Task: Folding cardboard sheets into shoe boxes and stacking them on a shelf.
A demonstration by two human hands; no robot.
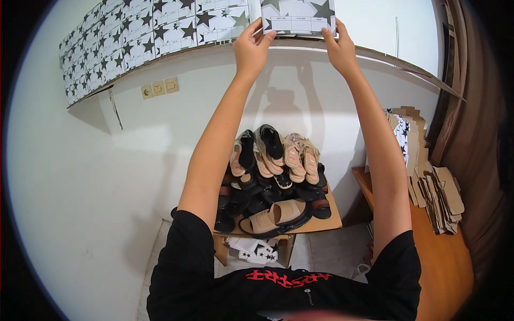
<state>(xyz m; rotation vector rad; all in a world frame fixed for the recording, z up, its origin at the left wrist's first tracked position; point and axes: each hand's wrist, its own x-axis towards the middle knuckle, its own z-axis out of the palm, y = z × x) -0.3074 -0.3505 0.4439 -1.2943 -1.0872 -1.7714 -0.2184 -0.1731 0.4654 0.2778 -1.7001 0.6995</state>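
Observation:
Both my arms reach up to a white shoe box (pixel 297 12) printted with dark stars, at the shelf's front edge. My left hand (pixel 251 47) grips its left side, thumb at the lower front corner. My right hand (pixel 340 49) grips the right side the same way. The upper part of the box runs out of the picture. To its left, several like boxes (pixel 174 29) stand stacked in rows on the wall shelf (pixel 292 44). Below my arms, a pile of sandals and shoes lies on a small wooden table (pixel 333 216), with a beige-strapped sandal (pixel 278 214) at the front.
At the right, flattened cardboard boxes (pixel 439 198) lean on an orange-brown wooden table (pixel 447 267), beside a brown curtain (pixel 482 176). Star-printed boxes or papers (pixel 259 251) sit under the small table. Switches and a socket (pixel 159 88) are on the white wall below the shelf.

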